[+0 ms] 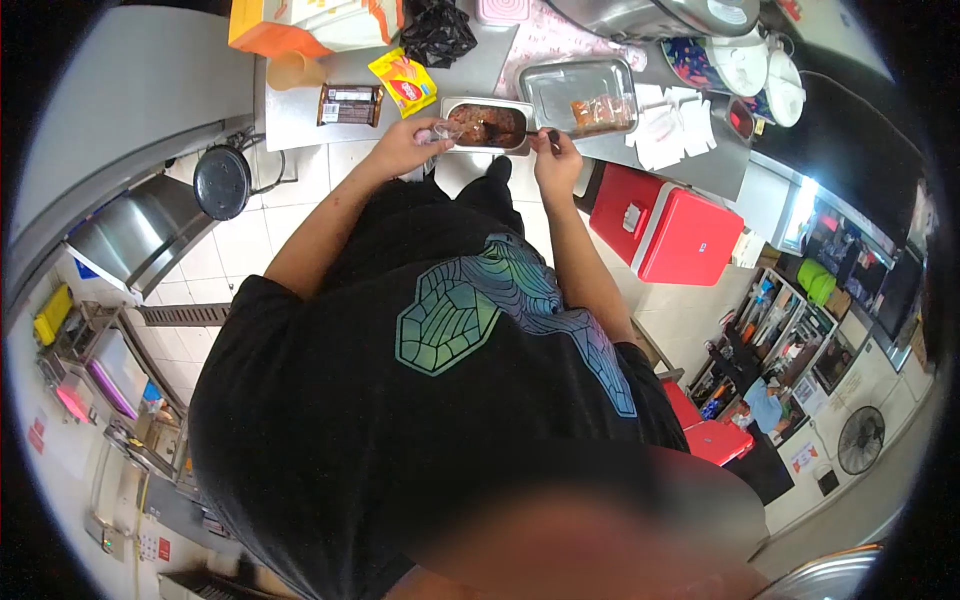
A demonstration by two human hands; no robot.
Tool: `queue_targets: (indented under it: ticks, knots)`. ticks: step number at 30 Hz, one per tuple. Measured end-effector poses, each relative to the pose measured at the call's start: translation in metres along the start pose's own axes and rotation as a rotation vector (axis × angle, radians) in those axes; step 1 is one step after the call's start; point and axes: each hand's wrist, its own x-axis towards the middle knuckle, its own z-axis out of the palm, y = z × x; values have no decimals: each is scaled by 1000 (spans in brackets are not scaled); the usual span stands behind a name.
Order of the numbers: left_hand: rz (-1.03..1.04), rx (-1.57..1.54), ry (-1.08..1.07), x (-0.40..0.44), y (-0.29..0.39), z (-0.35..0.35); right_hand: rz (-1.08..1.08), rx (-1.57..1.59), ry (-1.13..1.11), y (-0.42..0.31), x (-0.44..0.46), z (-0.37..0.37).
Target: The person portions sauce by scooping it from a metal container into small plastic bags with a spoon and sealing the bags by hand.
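A rectangular metal pan (488,149) of reddish-brown chunky food (478,122) stands at the near edge of the counter. My left hand (404,148) is closed on a small crumpled clear plastic piece (438,131) at the pan's left end; its exact kind is not plain. At the right end, my right hand (556,166) grips the dark handle of a utensil (551,138), which reaches into the food. Its head is partly buried, so whether it is a spoon or a spatula does not show.
Left of the pan are a yellow packet (404,83), a dark wrapped pack (350,105) and a tan cup (294,70). Behind sits a black plastic bag (437,35). To the right are a metal tray (568,78), white papers (672,128) and, lower, a red cooler box (690,232).
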Motion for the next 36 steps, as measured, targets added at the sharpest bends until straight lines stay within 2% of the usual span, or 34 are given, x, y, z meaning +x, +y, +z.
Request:
queue_targets:
  ticks: [5,9,12,15,27,30,33,36]
  knots:
    - [-129,189,107,-7,14,-2,88,164,10,19,3,-6]
    - [-111,87,46,-5,-1,-1,195,142,-76,22,1,-5]
    - [-105,33,41,-5,-2,-1,367,312,-63,21,-1,5]
    - [-106,1,55,-4,-8,-1,433,414,24,13,-4,12]
    - [-108,-40,40,-6,-11,-2,527,427,153,27,4,7]
    - [-87,-58,29,-6,-15,-2,506,412,104,27,5,4]
    - [-136,-155,18,-5,-14,-4,273,166,44,25,-1,6]
    - [-142,-177,9,-6,-16,-4,108,52,-2,10,-14,19]
